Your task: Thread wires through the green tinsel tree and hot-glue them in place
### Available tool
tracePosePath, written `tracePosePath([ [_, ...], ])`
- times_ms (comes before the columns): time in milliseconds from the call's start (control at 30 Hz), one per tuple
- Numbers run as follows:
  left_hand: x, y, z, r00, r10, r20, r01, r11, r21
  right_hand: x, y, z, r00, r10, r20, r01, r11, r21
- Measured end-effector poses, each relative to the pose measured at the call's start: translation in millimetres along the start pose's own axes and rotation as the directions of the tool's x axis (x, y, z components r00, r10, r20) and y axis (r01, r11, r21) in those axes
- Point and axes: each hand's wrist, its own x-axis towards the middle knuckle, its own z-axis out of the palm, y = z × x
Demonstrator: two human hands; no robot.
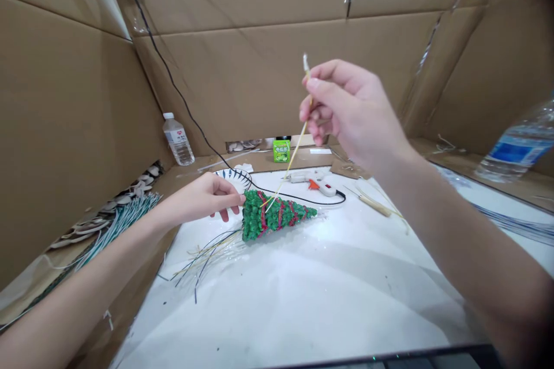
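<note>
A small green Christmas tree [277,216] with red bands lies on its side on the white board, its tip to the right. My left hand [219,199], fingers curled, pinches the upper edge of the tree's base. Raised above the board, my right hand [341,98] is closed on a thin yellow strand [294,154] with a whitish tip at the top. That strand slants down and parts into a yellow and a white end in front of the tree. Loose yellow and dark strands [210,253] trail from the base.
Behind the tree lie a white glue gun [318,183] with a black cord, and a patterned dish [236,179]. A green box [281,151] and a small bottle [178,141] stand farther back; a large bottle [517,150] is right. Wire bundles [121,222] lie left. Cardboard walls [277,81] enclose the space.
</note>
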Motion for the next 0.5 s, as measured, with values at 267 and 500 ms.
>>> tracePosePath([
  [267, 3.8, -2.2, 2.4, 1.0, -0.012, 0.009, 0.012, 1.0, 0.028, 1.8, 36.4, 4.2, 0.994, 0.104, -0.017, -0.104, 0.994, 0.014],
  [500, 8.3, -7.1, 3.1, 0.999, -0.031, 0.008, 0.03, 0.998, 0.048, 1.9, 39.7, 4.1, 0.989, 0.149, 0.002, -0.149, 0.989, 0.005],
])
